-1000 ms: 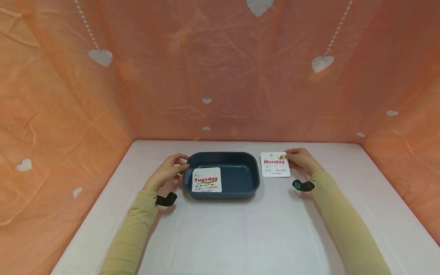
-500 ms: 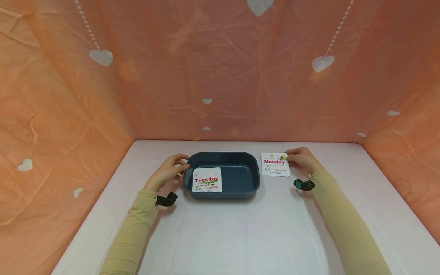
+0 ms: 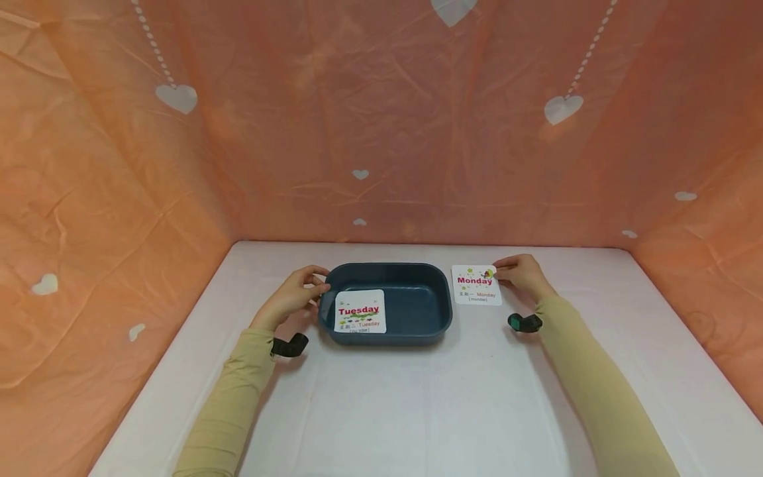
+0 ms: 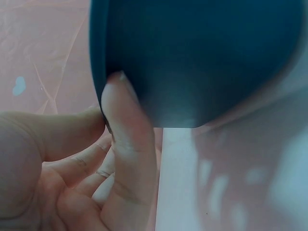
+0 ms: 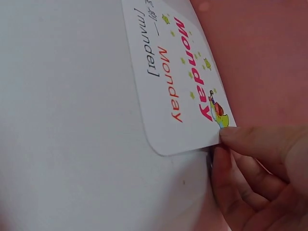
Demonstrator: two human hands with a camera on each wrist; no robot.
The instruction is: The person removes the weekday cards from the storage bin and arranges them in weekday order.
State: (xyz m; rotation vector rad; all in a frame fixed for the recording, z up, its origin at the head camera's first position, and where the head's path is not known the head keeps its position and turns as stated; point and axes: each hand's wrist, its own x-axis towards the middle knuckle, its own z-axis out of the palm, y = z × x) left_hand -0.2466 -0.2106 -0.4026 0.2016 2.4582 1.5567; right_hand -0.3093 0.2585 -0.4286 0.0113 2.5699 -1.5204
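A dark blue rectangular tray with rounded corners sits toward the back of the white table. My left hand pinches its left rim; in the left wrist view the tray wall is between thumb and finger. Inside the tray, at its left, a square white card printed "Tuesday" leans face up. To the right of the tray is a matching "Monday" card. My right hand pinches that card by its upper right corner. In the right wrist view the Monday card appears face up, thumb on top.
The table has a white cover. Orange cloth walls with white hearts enclose its back and both sides. Each wrist wears a small black camera; the left camera is beside the tray, the right camera below the Monday card.
Very little: the right hand and the Monday card have shifted slightly left over the last half second. The left hand keeps its hold on the tray, and the Tuesday card stays put.
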